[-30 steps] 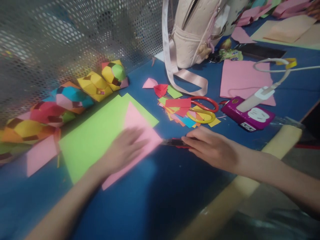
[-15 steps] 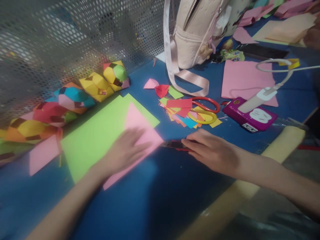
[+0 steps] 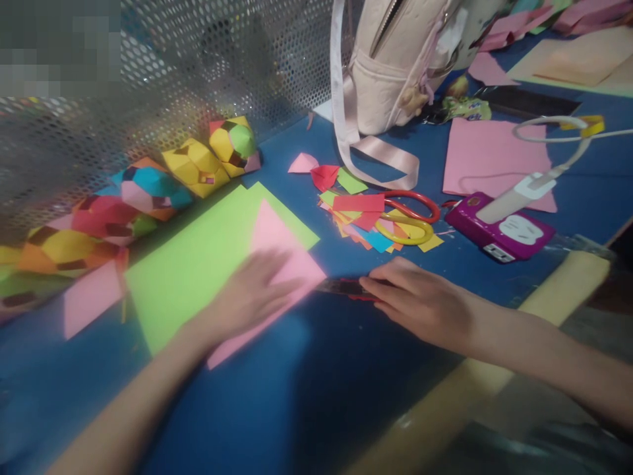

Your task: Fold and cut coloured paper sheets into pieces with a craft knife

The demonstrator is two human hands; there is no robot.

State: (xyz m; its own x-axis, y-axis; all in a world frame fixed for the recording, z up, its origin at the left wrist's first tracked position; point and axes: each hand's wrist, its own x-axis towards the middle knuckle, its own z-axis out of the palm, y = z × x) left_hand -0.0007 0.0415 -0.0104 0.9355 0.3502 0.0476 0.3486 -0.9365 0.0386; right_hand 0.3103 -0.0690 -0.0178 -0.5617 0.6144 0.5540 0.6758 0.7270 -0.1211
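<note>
My left hand [image 3: 254,290] lies flat with fingers spread on a folded pink sheet of paper [image 3: 302,267], pressing it onto light green paper [image 3: 198,257]. To the right, my right hand [image 3: 415,293] is closed around a utility knife [image 3: 346,286], dark with some red on it. Its thin blade points left and meets the right corner of the pink sheet; whether it is inside the fold I cannot tell. Beyond the hands, scissors with red and yellow handles [image 3: 429,214] lie among small coloured paper scraps [image 3: 380,239].
Colourful folded paper balls [image 3: 198,168] line the perforated metal panel [image 3: 277,59] at left. A cream backpack [image 3: 390,86] stands at the back. Right of the scraps are a purple power strip [image 3: 502,224] with a white plug and cable, and pink paper [image 3: 487,152]. Yellowish tape [image 3: 564,284] runs along the table edge.
The view has shifted slightly, so everything sits a little further right. Both hands keep their places on the paper and the knife. A person's hand at the far upper right has left the view.
</note>
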